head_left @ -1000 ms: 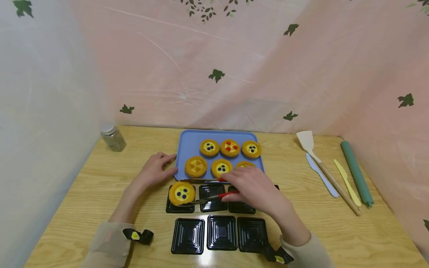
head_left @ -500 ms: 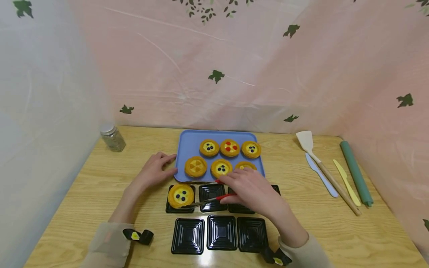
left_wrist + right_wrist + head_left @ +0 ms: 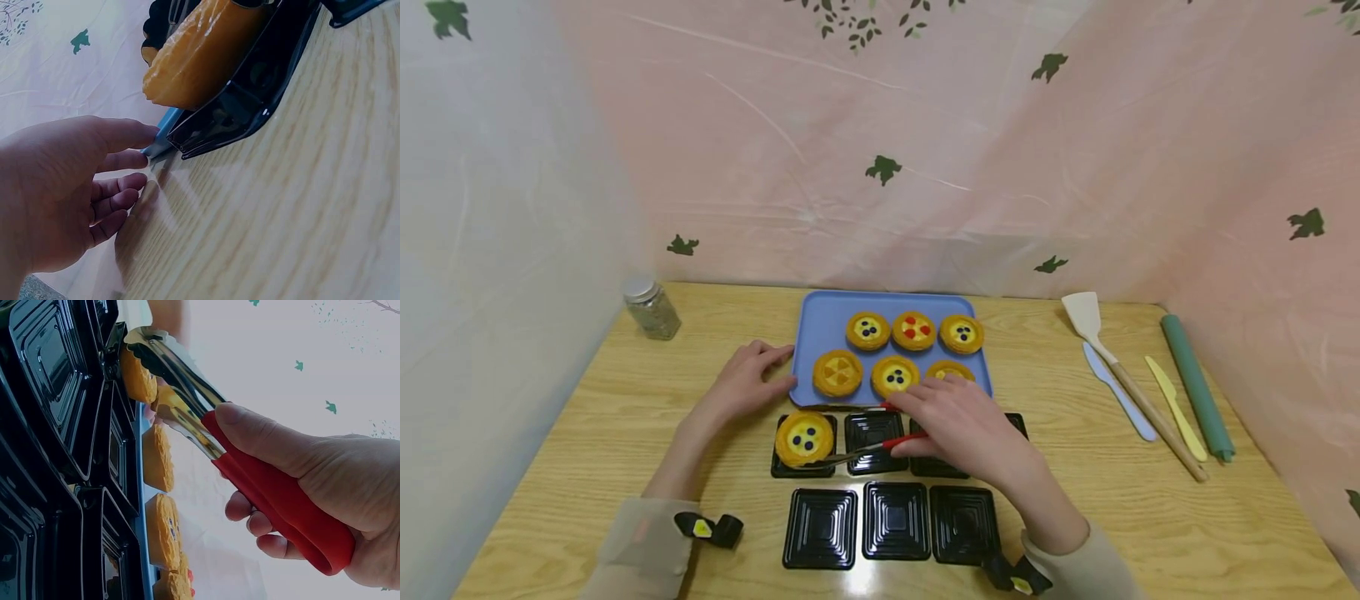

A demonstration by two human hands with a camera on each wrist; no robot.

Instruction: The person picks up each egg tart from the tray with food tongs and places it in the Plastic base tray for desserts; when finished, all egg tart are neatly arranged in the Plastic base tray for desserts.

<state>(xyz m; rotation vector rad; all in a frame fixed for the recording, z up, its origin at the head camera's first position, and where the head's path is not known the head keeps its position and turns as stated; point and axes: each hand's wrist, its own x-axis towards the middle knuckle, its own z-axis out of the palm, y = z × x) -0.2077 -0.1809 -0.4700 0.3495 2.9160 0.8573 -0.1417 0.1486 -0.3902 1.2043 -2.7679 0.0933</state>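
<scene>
My right hand (image 3: pixel 966 425) grips a pair of red-handled metal tongs (image 3: pixel 281 503), thumb on one handle and fingers on the other. The tongs' two arms stand apart, one on either side of a tart with blueberries (image 3: pixel 805 440). That tart sits in the far-left black square tray (image 3: pixel 250 115), and in the head view its rim reaches slightly past the tray's left part. With fingers loosely extended, my left hand (image 3: pixel 745 379) touches the left edge of the blue tray (image 3: pixel 820 317). Several tarts lie on it, topped with blueberries, red fruit (image 3: pixel 913 331) or yellow wedges (image 3: pixel 838 372).
More black square trays stand in two rows in front of the blue tray, such as a near-left one (image 3: pixel 821 528). Right: a spatula (image 3: pixel 1082 317), blue knife (image 3: pixel 1118 392), yellow knife (image 3: pixel 1176 408) and green rolling pin (image 3: pixel 1198 387). A jar (image 3: pixel 652 310) stands back left.
The blueberry tart has moved slightly down into the black tray, and the tongs have shifted a little left with their arms spread slightly wider. My left hand has stayed at the blue tray's edge.
</scene>
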